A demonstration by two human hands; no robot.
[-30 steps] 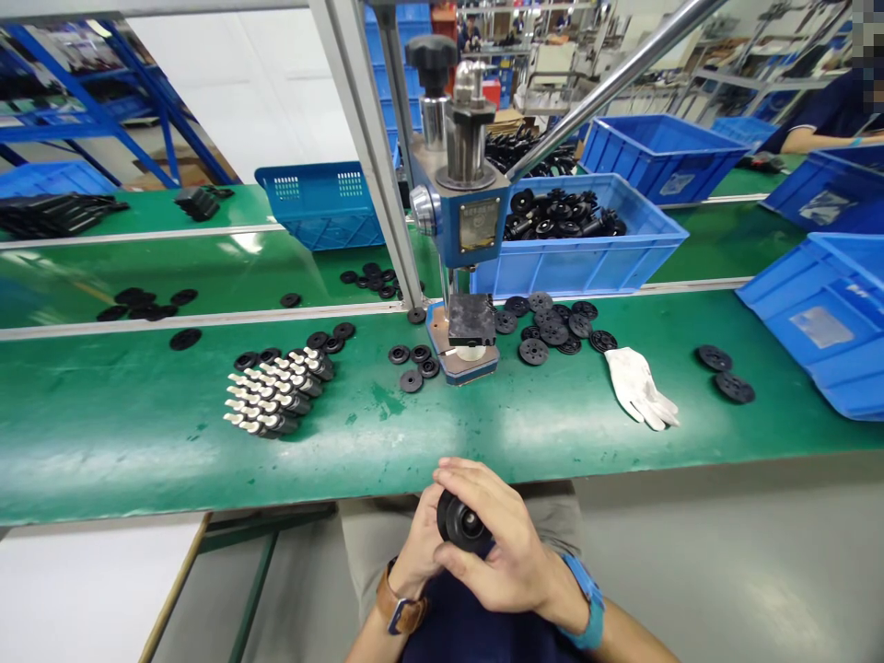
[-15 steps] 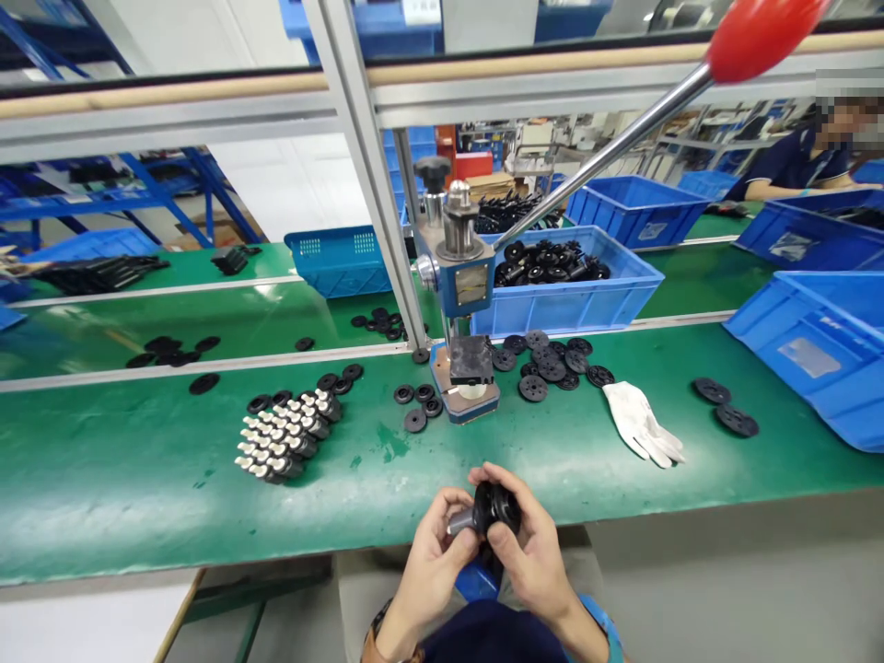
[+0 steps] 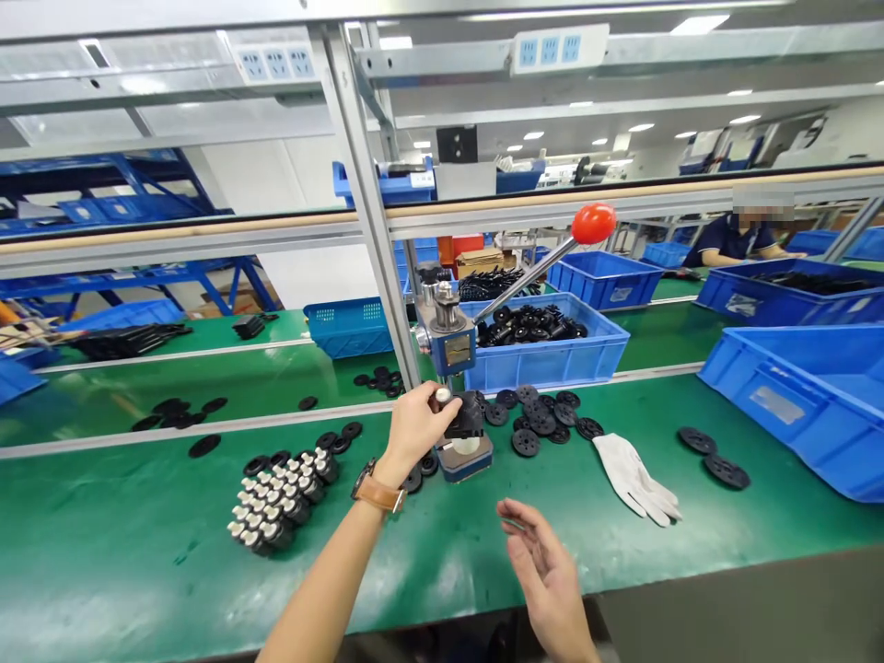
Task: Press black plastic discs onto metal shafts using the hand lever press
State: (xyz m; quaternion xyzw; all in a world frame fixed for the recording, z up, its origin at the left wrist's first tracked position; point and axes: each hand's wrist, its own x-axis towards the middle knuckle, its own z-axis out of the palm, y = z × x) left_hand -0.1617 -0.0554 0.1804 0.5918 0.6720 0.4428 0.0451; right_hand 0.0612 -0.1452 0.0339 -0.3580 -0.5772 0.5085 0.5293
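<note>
My left hand (image 3: 418, 425) reaches to the arbor press (image 3: 448, 345) and grips a black wheel part with a pale round tip (image 3: 443, 395) between thumb and fingers, just above the press's base. Most of that part is hidden by the hand. Above the bench's near edge, my right hand (image 3: 547, 575) is held with its palm turned inward, fingers extended and nothing in it. The press lever ends in a red knob (image 3: 594, 224), raised to the right. Left of the press, a cluster of black parts with white tips (image 3: 273, 502) stands upright.
Black discs (image 3: 535, 422) lie right of the press, beside a white glove (image 3: 636, 483). Behind it, a blue bin (image 3: 552, 364) holds black parts. Another blue bin (image 3: 780, 405) sits at the right. A metal post (image 3: 373, 212) rises behind the bench. A co-worker (image 3: 736, 241) sits far right.
Both hands held the black wheel part near my lap. My left hand has carried it forward to the press; my right hand has let go and opened. The view has tilted upward.
</note>
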